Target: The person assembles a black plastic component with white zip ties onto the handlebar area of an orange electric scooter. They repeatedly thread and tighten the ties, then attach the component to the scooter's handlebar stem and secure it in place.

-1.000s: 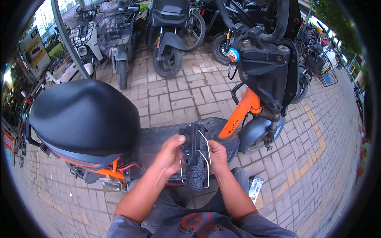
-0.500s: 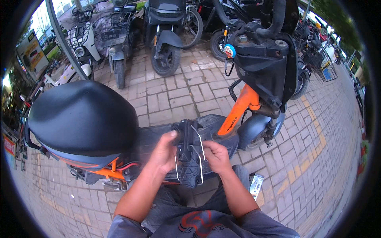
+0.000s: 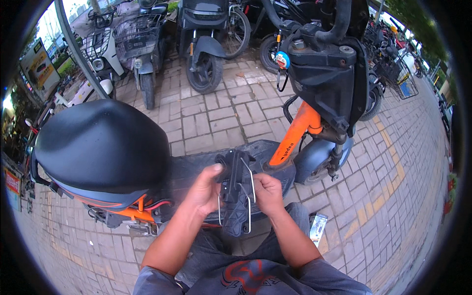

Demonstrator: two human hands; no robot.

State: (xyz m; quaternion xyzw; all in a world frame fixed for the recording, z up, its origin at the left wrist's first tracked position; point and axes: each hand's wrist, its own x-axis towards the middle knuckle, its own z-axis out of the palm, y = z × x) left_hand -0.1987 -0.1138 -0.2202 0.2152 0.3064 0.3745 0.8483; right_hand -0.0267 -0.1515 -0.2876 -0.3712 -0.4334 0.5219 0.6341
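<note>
on a brick pavement [image 3: 221,116] lined with parked scooters [image 3: 208,49], a person holds a black bracket [image 3: 234,196] in two bare hands, above the footboard [image 3: 191,164] of an orange-and-black scooter [image 3: 297,132]. the left hand [image 3: 202,191] has its grip clamped on the bracket's left side, thumb near the upper edge; the right hand [image 3: 269,194] has its grip pinched together at the bright wire arms [image 3: 250,216] on the right, the fingertips' exact hold partly hidden. the bracket looks light and stiff, its ridged, plastic-like body probably not slippery. the slim wires seem springy, likelier to bend or snag. the body's long sides appear the surest hold, with gentler pressure on the wires. a printed card [image 3: 318,230] lies on the pavement nearby.
</note>
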